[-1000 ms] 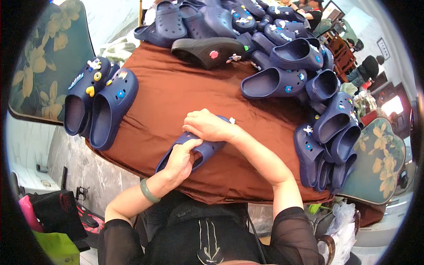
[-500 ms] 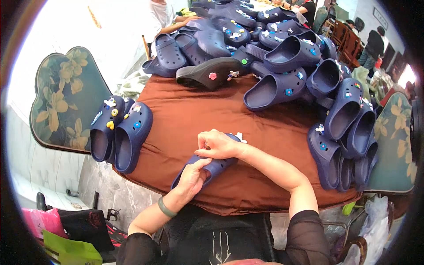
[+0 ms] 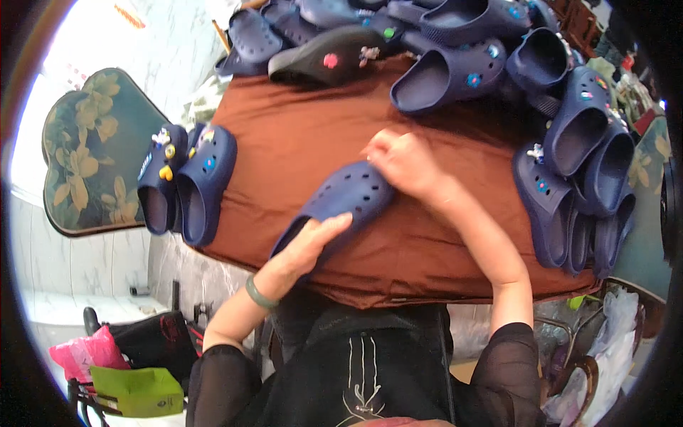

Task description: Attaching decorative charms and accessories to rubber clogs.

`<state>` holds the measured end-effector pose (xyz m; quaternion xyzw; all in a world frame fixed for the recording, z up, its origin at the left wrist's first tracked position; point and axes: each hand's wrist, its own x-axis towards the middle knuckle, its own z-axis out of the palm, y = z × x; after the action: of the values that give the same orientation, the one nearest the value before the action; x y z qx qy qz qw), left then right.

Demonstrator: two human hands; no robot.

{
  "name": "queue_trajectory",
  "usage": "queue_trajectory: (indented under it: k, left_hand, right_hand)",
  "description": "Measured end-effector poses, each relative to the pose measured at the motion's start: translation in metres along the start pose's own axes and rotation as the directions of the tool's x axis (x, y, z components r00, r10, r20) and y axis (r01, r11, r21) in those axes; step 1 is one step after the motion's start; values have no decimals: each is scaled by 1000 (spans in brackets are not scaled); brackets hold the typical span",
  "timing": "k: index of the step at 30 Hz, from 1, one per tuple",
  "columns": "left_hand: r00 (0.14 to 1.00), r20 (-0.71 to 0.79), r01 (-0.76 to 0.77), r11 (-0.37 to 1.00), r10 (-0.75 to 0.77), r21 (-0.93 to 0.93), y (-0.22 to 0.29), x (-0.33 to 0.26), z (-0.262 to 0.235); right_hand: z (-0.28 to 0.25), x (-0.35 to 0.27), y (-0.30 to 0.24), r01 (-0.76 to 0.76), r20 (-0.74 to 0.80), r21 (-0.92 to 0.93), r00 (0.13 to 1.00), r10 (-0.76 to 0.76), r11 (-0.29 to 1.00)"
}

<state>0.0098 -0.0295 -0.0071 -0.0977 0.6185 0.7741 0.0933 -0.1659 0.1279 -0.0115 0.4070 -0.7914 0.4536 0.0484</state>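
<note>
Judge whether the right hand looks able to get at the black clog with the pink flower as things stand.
Probably yes: the way from the right hand across the brown cloth to the black clog looks unblocked. Whether that hand holds anything is unclear.

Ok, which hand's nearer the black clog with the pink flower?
Right. The right hand is below and right of the black clog; the left hand, holding a navy clog, is lower in frame.

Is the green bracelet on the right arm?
No, the green bracelet sits around the wrist of the left hand, which holds the blue clog.
</note>
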Motion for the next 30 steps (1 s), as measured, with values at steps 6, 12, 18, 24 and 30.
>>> queue_trajectory:
  k: [6, 12, 18, 24, 30]
  left_hand:
    - [995, -96, 27, 993, -38, -114, 4, 0, 15]
    - [991, -127, 7, 989, -27, -150, -1, 13, 28]
    - [991, 128, -107, 733, 27, 671, -3, 0, 15]
    - [951, 176, 64, 718, -255, 693, 121, -14, 9]
    - [964, -192, -122, 949, 184, 292, 98, 172, -96]
  right_hand:
    - [-33, -26, 47, -274, 161, -45, 947, 277, 961]
    - [-21, -35, 49, 11, -32, -172, 999, -17, 985]
    - [-5, -36, 43, 347, 157, -425, 938, -310, 836]
    - [-8, -52, 53, 271, 63, -409, 961, -269, 871]
    - [0, -47, 51, 263, 19, -405, 960, -280, 875]
